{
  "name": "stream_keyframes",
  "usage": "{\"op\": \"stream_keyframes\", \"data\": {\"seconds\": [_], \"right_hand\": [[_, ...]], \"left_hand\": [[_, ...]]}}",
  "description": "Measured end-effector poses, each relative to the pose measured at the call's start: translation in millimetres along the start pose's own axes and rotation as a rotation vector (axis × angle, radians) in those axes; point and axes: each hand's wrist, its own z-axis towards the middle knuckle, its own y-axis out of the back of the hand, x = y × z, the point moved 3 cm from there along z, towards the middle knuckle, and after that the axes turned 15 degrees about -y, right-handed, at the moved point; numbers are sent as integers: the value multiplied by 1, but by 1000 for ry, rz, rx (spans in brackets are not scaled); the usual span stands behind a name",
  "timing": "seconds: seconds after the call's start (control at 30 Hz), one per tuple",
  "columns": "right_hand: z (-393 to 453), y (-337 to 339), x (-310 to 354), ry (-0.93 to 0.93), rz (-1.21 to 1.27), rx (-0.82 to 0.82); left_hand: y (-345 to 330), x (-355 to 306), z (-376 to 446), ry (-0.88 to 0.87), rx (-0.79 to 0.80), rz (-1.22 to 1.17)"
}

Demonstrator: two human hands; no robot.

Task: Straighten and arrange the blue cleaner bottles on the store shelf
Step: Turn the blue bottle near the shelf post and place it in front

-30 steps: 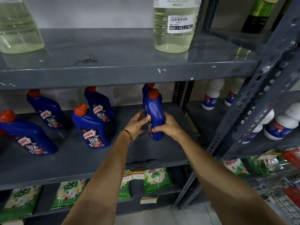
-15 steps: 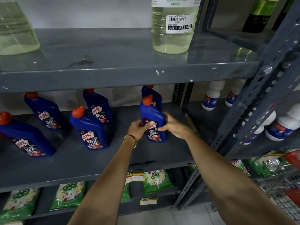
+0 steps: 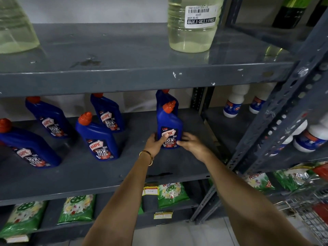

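Several blue cleaner bottles with red caps stand on the grey middle shelf point(image 3: 79, 176). One blue bottle point(image 3: 169, 124) stands upright right of centre, its label facing me. My left hand point(image 3: 156, 142) holds its lower left side and my right hand point(image 3: 190, 142) its lower right side, thumbs on the label. A second bottle point(image 3: 165, 97) stands right behind it, mostly hidden. To the left stand a front bottle point(image 3: 96, 137), a back one point(image 3: 107, 112), another back one point(image 3: 48, 116) and a far-left front one point(image 3: 26, 144).
The upper shelf point(image 3: 124, 75) hangs low over the bottle caps and carries two clear jugs of pale liquid point(image 3: 192, 25). A slanted steel upright point(image 3: 276, 119) stands at the right, with white bottles point(image 3: 234, 103) beyond it. Green packets point(image 3: 170, 191) lie on the shelf below.
The held bottle turned from side-on to label facing me and came down from a lifted, tilted hold onto the shelf. Both hands slid down to its base.
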Motion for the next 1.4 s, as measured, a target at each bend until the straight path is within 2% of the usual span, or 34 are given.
{"op": "stream_keyframes", "data": {"seconds": [0.13, 0.2, 0.3, 0.43, 0.57, 0.8, 1.07, 1.4], "right_hand": [[3, -10, -13, -13, -4, 32], [3, -14, -14, -32, -5, 0], [-1, -20, -13, -94, 14, -50], [-4, -25, -11, -55, 61, -24], [-8, -26, -18, -58, 77, -17], [-29, -27, -36, -36, 81, -28], [-56, -26, -53, -1, 58, -26], [-67, -24, -57, -32, 33, -23]], "left_hand": [[-4, 5, -7, 67, 85, -21], [-4, 5, -10, 101, 89, -22], [-8, 3, -15, 121, 87, -148], [-9, 4, -21, 163, 24, -251], [-10, 6, -32, 161, 41, -291], [-9, 11, -52, 72, 57, -184], [-6, 20, -74, 124, 2, 88], [-10, 22, -87, 108, -52, 36]]}}
